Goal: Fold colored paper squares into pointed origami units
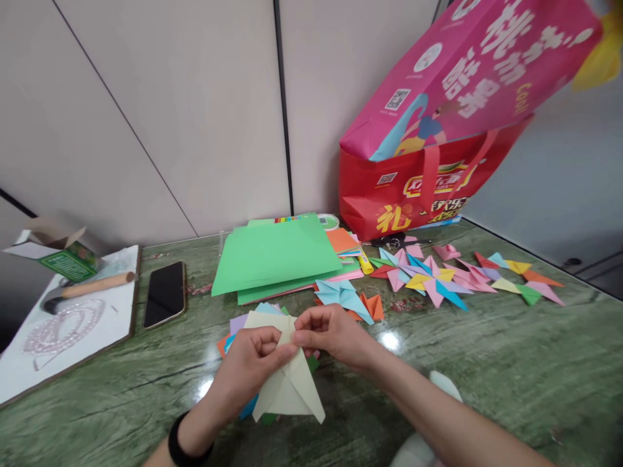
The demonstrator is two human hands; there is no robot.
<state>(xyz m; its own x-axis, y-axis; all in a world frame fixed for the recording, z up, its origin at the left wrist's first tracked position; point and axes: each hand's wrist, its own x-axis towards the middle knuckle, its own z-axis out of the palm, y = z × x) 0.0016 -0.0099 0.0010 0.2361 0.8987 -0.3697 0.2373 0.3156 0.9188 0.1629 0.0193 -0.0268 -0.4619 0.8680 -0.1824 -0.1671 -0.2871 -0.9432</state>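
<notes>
Both left hand (247, 357) and right hand (337, 332) pinch the cream folded paper (291, 392); probably light, easily creased, best held along folds.

Head-worn view, close, forward and down across green tabletop (511, 353) toward pale panels (204, 97)

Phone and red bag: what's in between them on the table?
In the head view, a stack of green paper lies between the phone and the red bag, with orange paper showing at its right.
</notes>
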